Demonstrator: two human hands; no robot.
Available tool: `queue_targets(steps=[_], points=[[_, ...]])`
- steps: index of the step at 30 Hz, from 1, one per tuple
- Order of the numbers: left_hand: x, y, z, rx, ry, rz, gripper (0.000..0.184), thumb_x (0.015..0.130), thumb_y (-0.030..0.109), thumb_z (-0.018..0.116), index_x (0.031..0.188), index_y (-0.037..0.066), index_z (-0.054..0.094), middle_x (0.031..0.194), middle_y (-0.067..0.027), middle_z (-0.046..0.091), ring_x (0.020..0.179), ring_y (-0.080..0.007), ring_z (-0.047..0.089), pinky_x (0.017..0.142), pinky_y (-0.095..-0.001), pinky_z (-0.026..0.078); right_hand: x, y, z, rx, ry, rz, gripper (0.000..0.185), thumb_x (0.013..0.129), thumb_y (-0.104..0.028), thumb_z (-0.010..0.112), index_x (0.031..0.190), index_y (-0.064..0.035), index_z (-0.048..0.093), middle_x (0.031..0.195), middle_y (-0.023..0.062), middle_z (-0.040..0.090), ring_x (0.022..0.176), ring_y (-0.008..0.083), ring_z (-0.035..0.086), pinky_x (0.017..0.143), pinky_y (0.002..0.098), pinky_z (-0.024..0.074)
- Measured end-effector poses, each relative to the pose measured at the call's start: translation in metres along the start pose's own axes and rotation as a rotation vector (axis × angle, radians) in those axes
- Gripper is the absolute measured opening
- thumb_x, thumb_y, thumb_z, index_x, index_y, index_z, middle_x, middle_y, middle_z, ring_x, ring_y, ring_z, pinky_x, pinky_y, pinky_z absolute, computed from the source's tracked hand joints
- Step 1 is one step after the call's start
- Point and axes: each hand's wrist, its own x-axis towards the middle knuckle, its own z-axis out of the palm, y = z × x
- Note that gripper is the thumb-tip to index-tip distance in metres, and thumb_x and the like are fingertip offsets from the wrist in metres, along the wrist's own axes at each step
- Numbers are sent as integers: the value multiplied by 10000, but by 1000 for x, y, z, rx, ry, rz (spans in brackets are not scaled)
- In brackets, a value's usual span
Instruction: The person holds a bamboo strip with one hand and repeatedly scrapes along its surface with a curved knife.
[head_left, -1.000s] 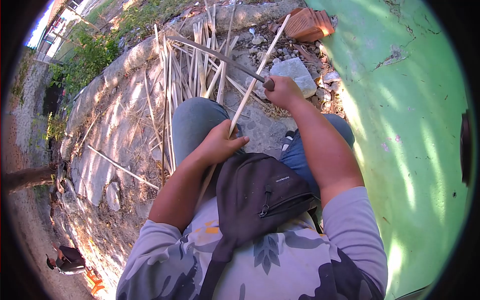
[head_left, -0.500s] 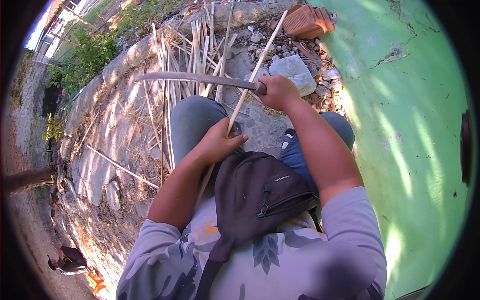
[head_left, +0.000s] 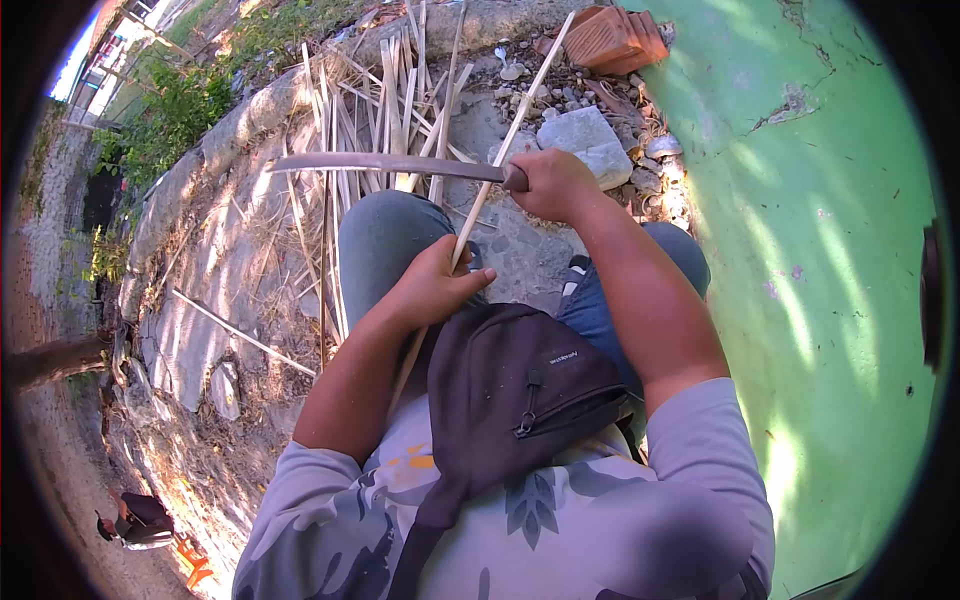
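Note:
My left hand (head_left: 440,280) is closed around a long pale bamboo strip (head_left: 522,105), which slants up and away past my knee. The strip's lower end runs back under my left forearm. In my right hand (head_left: 556,185) is the handle of a machete (head_left: 390,163). Its long, slightly curved blade points left and lies across the strip close to the handle. Beyond my left knee, a pile of split bamboo strips (head_left: 395,110) lies on the ground.
A pale stone block (head_left: 586,146) and stacked orange tiles (head_left: 614,42) lie beyond my right hand. A green wall or floor surface (head_left: 800,250) fills the right side. One loose strip (head_left: 243,334) is on the ground at left. A person (head_left: 140,520) is far off at lower left.
The machete and my right hand have shifted slightly left, with the blade tip a little lower. The bamboo strip's far end has moved slightly up. My left hand keeps its grip.

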Motion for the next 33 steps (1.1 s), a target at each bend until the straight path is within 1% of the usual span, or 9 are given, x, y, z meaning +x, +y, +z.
queue_targets(steps=[3, 6, 9, 12, 15, 24, 27, 30, 33], points=[[0, 2, 0, -6, -11, -5, 449, 864, 345, 794, 1000, -8, 551, 824, -89, 594, 758, -174, 578, 667, -357, 492, -1, -3, -3, -80, 4, -10, 146, 797, -252, 703, 910, -160, 708, 846, 139, 720, 837, 373, 698, 733, 493, 550], [-1, 1, 1, -10, -8, -6, 451, 864, 345, 794, 1005, -8, 551, 819, -90, 595, 750, -176, 578, 664, -357, 493, 0, 4, 3, -55, -1, 21, 140, 799, -240, 692, 910, -155, 707, 846, 141, 720, 837, 377, 698, 735, 497, 548], [0, 0, 1, 11, -3, 25, 451, 865, 345, 793, 1007, -8, 550, 815, -90, 596, 744, -178, 580, 663, -355, 495, 5, 18, 10, -17, 95, 114, 151, 803, -242, 691, 919, -148, 711, 867, 145, 726, 859, 379, 697, 757, 488, 550], [0, -4, 1, 12, -14, 23, 453, 866, 348, 793, 1007, -7, 550, 816, -89, 595, 742, -178, 578, 665, -353, 495, 5, 34, 9, 109, 111, 231, 161, 809, -246, 693, 928, -141, 718, 894, 147, 730, 875, 378, 694, 777, 476, 551], [0, -1, 0, 30, -11, 27, 455, 866, 353, 794, 1000, -7, 551, 818, -88, 593, 741, -176, 574, 666, -353, 494, 4, 35, 10, 126, 179, 160, 181, 814, -252, 714, 884, -87, 685, 799, 183, 688, 785, 408, 668, 686, 481, 518], [-1, 2, -1, 13, -3, 2, 452, 867, 360, 792, 979, -7, 552, 820, -91, 598, 746, -176, 577, 666, -357, 494, 0, 3, -1, -5, 67, -52, 140, 811, -247, 696, 869, -120, 684, 780, 171, 683, 769, 408, 670, 676, 498, 524], [0, 4, 0, 33, -16, 4, 451, 869, 358, 790, 981, -8, 550, 820, -92, 598, 746, -175, 576, 666, -357, 494, 0, 10, 2, -72, 74, -50, 132, 810, -247, 683, 858, -124, 682, 764, 170, 675, 768, 412, 668, 674, 508, 523], [1, 0, 1, 20, -15, 5, 452, 871, 357, 787, 986, -8, 548, 821, -91, 597, 751, -174, 575, 665, -356, 493, 1, 14, 10, 3, 90, -17, 138, 809, -243, 677, 850, -111, 676, 774, 170, 680, 766, 416, 665, 675, 508, 523], [0, 1, 0, 2, -11, 9, 450, 872, 356, 787, 988, -6, 546, 821, -85, 592, 753, -170, 571, 663, -354, 490, 4, 13, 13, 17, 98, 139, 167, 801, -262, 689, 911, -139, 708, 865, 134, 727, 845, 378, 697, 748, 487, 554]])
